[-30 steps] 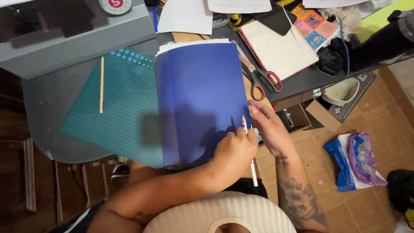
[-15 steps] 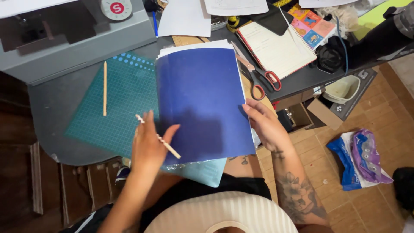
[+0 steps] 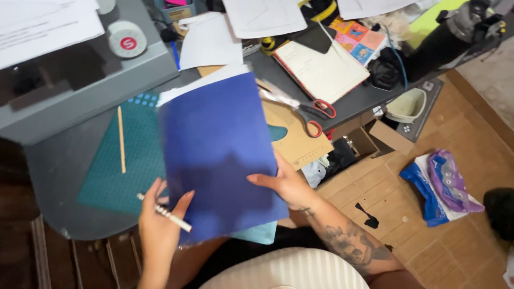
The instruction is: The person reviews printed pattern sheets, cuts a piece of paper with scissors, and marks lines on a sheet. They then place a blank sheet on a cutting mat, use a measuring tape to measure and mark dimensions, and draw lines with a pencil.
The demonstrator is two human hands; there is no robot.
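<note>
A large blue sheet (image 3: pixel 214 144), with white paper showing along its top edge, is lifted off the green cutting mat (image 3: pixel 128 176) and tilted toward me. My right hand (image 3: pixel 286 187) grips its right edge, thumb on top. At the sheet's lower left corner is my left hand (image 3: pixel 158 225), with a thin white pen (image 3: pixel 166 213) held between its fingers and the fingertips touching the sheet.
A thin wooden stick (image 3: pixel 121 138) lies on the mat. Red-handled scissors (image 3: pixel 310 115) rest on brown cardboard (image 3: pixel 300 147) to the right, beside an open notebook (image 3: pixel 321 69). A grey machine (image 3: pixel 80 80) stands at back left. Blue and purple bags (image 3: pixel 439 187) lie on the tiled floor.
The blue sheet has come up off the mat and tilted. My left hand slid down to its lower left corner with the pen. My right hand stays on the right edge.
</note>
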